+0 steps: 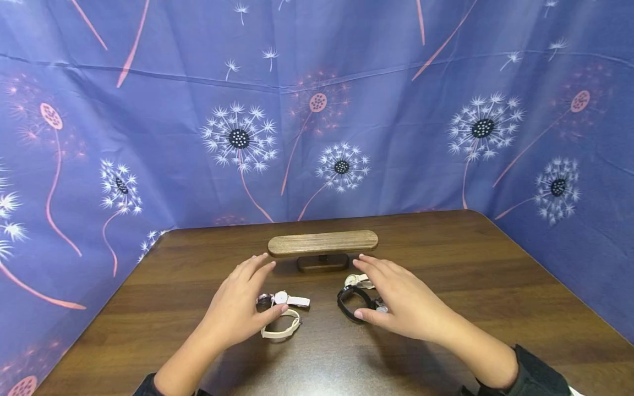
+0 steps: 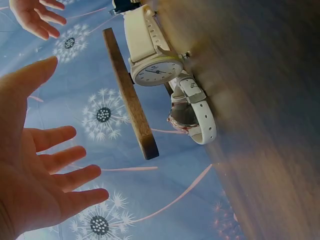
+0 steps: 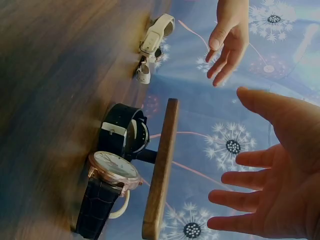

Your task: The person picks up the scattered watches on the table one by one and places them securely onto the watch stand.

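Overall: brown wood-grain table (image 1: 470,264); toward its back stands a round-ended, grained wooden stand (image 1: 323,243). Left hand (image 1: 233,313) and right hand (image 1: 406,302) hover, fingers apart. On table near left: cream watch (image 2: 156,72), round dial, punched strap; near right: rose-gold watch (image 3: 117,166), textured black strap.

Black sleeves (image 1: 537,377), both stopping short of wrists (image 1: 446,324); bare forearms (image 1: 477,349), bare fingers (image 3: 245,179).

The left hand (image 1: 236,309) is held at seven o'clock in the head view, fingers (image 2: 75,178) spread toward one; the right hand (image 1: 408,302) at five, fingers spread toward ten.
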`<action>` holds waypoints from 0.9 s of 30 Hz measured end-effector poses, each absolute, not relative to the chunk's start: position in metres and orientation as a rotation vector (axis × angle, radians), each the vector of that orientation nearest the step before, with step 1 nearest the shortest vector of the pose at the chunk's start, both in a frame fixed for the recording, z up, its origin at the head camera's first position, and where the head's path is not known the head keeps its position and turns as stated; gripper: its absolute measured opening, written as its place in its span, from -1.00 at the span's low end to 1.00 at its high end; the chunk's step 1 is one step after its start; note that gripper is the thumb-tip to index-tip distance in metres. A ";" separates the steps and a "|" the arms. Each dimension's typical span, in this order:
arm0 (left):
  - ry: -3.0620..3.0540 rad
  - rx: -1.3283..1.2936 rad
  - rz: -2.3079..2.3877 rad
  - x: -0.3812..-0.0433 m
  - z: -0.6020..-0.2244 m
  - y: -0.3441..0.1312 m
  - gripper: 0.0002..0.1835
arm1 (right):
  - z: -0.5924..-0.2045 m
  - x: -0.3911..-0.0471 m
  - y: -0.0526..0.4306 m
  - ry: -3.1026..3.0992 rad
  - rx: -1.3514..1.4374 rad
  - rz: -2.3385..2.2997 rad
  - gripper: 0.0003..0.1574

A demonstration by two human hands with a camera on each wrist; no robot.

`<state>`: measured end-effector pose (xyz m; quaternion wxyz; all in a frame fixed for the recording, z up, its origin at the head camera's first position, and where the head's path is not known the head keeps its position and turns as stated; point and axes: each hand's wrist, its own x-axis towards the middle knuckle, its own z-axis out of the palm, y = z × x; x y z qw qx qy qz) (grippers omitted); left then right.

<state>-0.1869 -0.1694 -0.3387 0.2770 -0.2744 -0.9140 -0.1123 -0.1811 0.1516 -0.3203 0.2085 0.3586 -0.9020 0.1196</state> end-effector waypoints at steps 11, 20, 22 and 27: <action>-2.497 -0.682 -0.334 -0.186 -0.336 -0.172 -0.39 | -0.321 -0.182 0.140 -2.497 1.006 0.429 -0.11; -2.518 -0.643 -0.453 -0.186 -0.336 -0.176 -0.64 | -0.321 -0.183 0.128 -2.485 0.992 0.485 -0.20; -2.529 -0.633 -0.473 -0.187 -0.336 -0.177 -0.67 | -0.321 -0.184 0.126 -2.483 0.988 0.493 -0.22; -2.545 -0.612 -0.507 -0.189 -0.336 -0.182 -0.75 | -0.322 -0.187 0.120 -2.470 0.997 0.525 -0.27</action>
